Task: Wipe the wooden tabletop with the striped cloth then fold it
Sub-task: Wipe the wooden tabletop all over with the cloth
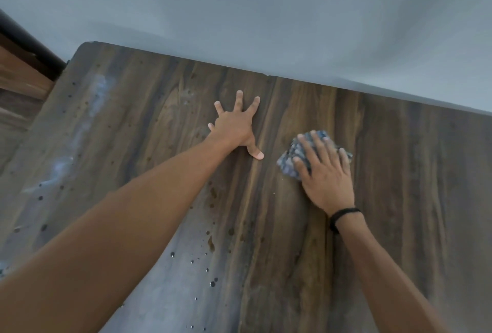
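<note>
Closest to me, both bare forearms reached out over the wooden table [399,199], and dark water droplets [213,283] lay scattered on the wood between them and off to the left. Further up, I saw a black wristband [343,215] round the right wrist. Beyond it the right hand [327,181] lay palm down on the striped cloth [290,154], fingers fairly straight and pressing it flat rather than curling round it. The cloth was bunched under those fingers, right of the table's middle, its blue-grey edges showing past the fingertips. Just to its left and apart from it, the left hand [234,125] rested flat on bare wood, fingers spread wide, holding nothing. A pale smear [93,98] ran along the table's left side. The far edge met a plain grey wall [266,13].
</note>
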